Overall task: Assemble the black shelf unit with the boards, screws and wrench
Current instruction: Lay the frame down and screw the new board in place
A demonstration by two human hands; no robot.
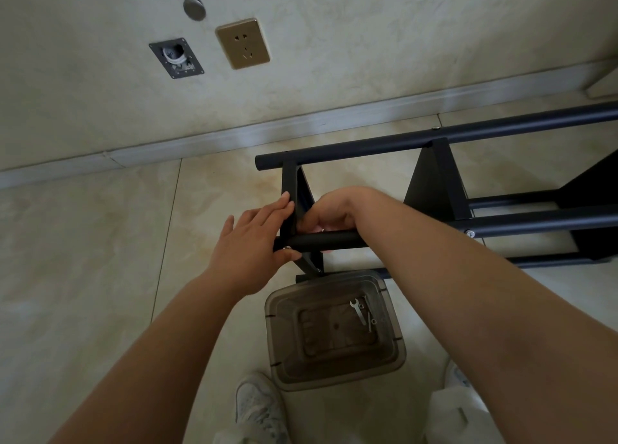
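Observation:
The black shelf unit [434, 141] lies on its side on the tiled floor, its tubes running off to the right. My left hand [249, 243] lies with straight fingers against the outer face of the end board [289, 183], its thumb beside a screw head [286, 248] at the end of the near tube [334, 239]. My right hand [329, 209] reaches over that tube, and its curled fingers grip the inner side of the same board. What the fingertips hold is hidden. A small wrench [357, 311] and loose screws [369, 323] lie in a bin.
A translucent grey bin [277, 326] stands on the floor right below the shelf's near end. A second board [431, 179] is fixed further right. A white shoe [257, 407] and a white bag [458, 413] are at the bottom. The wall with its socket [243, 43] is close behind.

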